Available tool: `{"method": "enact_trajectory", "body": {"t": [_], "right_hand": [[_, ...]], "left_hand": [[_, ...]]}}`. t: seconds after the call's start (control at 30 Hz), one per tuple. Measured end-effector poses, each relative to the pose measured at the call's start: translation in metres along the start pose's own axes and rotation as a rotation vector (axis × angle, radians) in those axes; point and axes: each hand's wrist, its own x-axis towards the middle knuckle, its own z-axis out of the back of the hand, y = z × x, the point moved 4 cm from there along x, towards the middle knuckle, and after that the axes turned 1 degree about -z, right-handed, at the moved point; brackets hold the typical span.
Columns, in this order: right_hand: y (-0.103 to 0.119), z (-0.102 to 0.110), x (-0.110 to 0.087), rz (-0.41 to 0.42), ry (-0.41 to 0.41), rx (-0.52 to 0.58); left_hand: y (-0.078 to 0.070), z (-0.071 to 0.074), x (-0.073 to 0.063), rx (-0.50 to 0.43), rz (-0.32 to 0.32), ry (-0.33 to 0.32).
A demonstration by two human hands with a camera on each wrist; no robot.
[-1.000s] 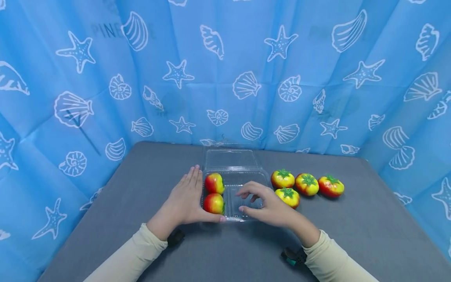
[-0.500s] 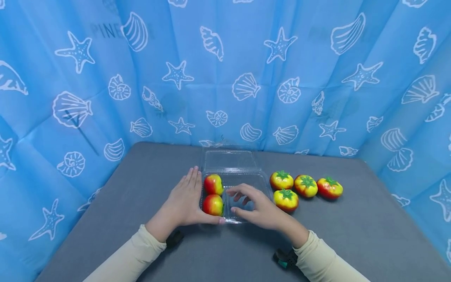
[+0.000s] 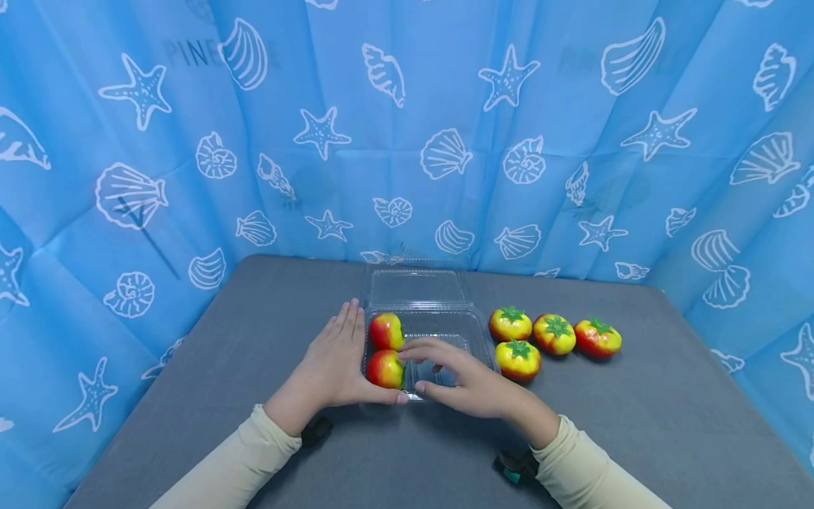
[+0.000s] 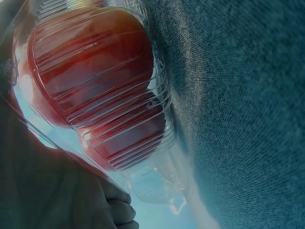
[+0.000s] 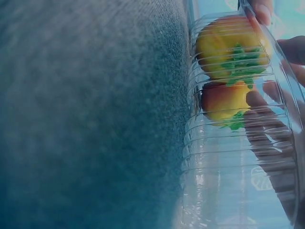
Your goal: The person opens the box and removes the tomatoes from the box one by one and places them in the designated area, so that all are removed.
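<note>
A clear plastic clamshell container stands on the table with its lid laid back. Two red-and-yellow persimmon-like fruits with green leafy tops sit along its left side: a rear one and a front one. My left hand rests against the container's left side, fingers straight, thumb stretched along the front edge. Over the container's right part reaches my right hand, its fingers loosely bent. Its fingertips are at the front fruit's leafy side, apparently touching it. No fruit is gripped.
Right of the container lie several more such fruits: one near its rear corner, one in front of that, and two farther right. A blue shell-patterned curtain hangs behind the grey table.
My right hand has moved left inside the container, from its middle to the front fruit. The left hand and the fruits look unmoved.
</note>
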Motion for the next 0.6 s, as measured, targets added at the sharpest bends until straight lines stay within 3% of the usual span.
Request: {"method": "enact_trajectory", "body": {"t": [0.33,0.43,0.6], "right_hand": [[0.001,-0.004,0.001,-0.036,0.078,-0.044],[0.001,-0.001,0.0,-0.038,0.056,-0.02],[0.0,0.006,-0.001,-0.047,-0.048,0.011]], "left_hand": [[-0.001,0.0,0.0,-0.006,0.001,0.005],[-0.001,0.001,0.0,-0.004,0.007,0.006],[0.0,0.001,0.0,0.014,0.001,-0.004]]}}
